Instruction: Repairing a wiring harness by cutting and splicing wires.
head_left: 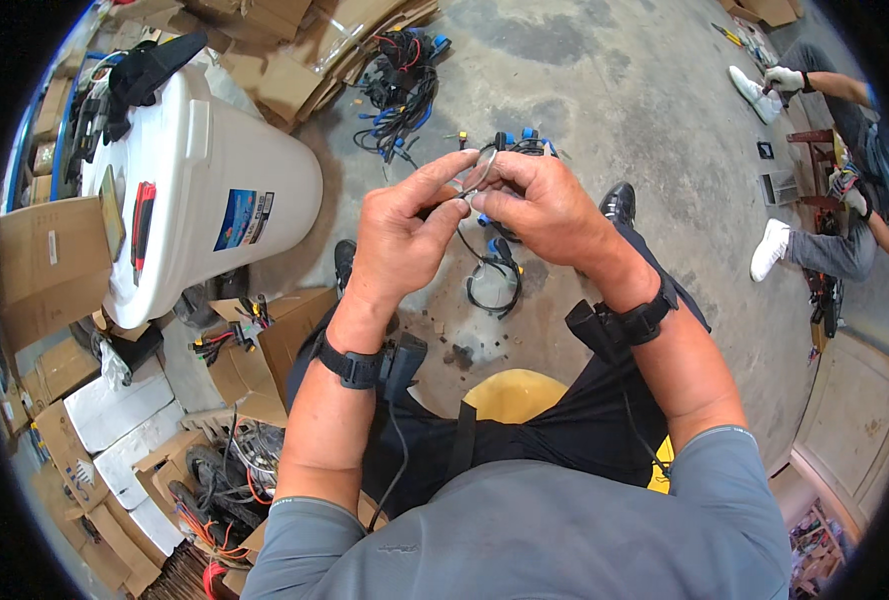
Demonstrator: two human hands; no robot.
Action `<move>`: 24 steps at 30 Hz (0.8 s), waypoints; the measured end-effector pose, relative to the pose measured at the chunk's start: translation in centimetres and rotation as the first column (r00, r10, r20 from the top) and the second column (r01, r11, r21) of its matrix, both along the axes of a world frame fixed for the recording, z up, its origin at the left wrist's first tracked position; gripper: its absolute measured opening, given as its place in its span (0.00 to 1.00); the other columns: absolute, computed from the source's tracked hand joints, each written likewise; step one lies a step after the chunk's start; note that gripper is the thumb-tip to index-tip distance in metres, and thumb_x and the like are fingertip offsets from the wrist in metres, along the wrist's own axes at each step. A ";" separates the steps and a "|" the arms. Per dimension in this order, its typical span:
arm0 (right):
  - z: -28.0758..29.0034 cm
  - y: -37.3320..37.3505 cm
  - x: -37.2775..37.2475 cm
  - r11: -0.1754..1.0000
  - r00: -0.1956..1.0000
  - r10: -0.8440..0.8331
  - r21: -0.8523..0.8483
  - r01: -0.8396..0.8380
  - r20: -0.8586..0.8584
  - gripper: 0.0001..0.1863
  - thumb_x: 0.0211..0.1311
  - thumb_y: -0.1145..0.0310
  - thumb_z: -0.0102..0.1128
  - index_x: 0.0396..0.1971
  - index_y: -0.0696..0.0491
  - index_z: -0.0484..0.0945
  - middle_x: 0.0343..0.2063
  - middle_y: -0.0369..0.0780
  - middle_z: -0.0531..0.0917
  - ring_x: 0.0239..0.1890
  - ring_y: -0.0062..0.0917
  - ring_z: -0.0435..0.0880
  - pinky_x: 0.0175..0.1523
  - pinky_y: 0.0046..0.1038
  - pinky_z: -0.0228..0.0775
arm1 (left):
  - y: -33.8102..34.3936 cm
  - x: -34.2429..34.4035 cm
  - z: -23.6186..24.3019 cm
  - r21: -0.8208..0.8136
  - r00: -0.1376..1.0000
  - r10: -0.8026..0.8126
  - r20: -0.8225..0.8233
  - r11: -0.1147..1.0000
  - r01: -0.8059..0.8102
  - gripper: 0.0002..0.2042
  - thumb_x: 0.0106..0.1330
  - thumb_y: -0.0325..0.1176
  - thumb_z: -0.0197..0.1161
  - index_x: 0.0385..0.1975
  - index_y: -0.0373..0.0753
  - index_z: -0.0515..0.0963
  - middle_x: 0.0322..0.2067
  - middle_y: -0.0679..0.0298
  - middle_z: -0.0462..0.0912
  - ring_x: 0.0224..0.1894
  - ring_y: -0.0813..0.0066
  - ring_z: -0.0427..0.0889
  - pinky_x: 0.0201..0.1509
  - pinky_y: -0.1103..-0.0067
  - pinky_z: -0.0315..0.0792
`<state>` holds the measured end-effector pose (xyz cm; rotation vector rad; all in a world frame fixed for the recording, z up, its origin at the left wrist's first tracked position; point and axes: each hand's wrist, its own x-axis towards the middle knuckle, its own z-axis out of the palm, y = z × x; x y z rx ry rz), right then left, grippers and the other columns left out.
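Both hands are raised in front of me over the floor, pinching a thin dark cable with a greyish looped stretch. My left hand [405, 228] closes thumb and forefinger on the cable [462, 238], which hangs down below the fingers. Close beside it, my right hand [550, 208] pinches the grey loop [487, 168] of the same piece. The exact spot between the fingertips is too small to make out. Beneath them, a black coiled cable [495, 287] lies on the concrete. More black cables with blue connectors [527, 140] show partly behind my right hand.
A large white plastic tub [265, 170] stands at the left, with a black cap [155, 75] and a red-black tool [143, 225] on it. Cables [397, 95] lie tangled beyond. Cardboard boxes [250, 375] crowd the left. A gloved co-worker [850, 170] sits at the right.
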<state>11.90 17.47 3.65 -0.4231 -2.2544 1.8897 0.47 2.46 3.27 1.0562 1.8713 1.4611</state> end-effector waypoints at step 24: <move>-1.0 2.1 0.1 0.832 0.991 0.085 -0.554 -0.011 0.108 0.17 0.70 0.68 0.43 0.51 0.63 0.73 0.36 0.43 0.84 0.43 0.23 0.82 0.48 0.22 0.72 | -0.2 -1.3 -0.6 -0.025 0.946 0.047 0.319 0.999 -0.041 0.17 0.58 0.18 0.62 0.49 0.28 0.76 0.29 0.59 0.84 0.27 0.79 0.79 0.31 0.83 0.74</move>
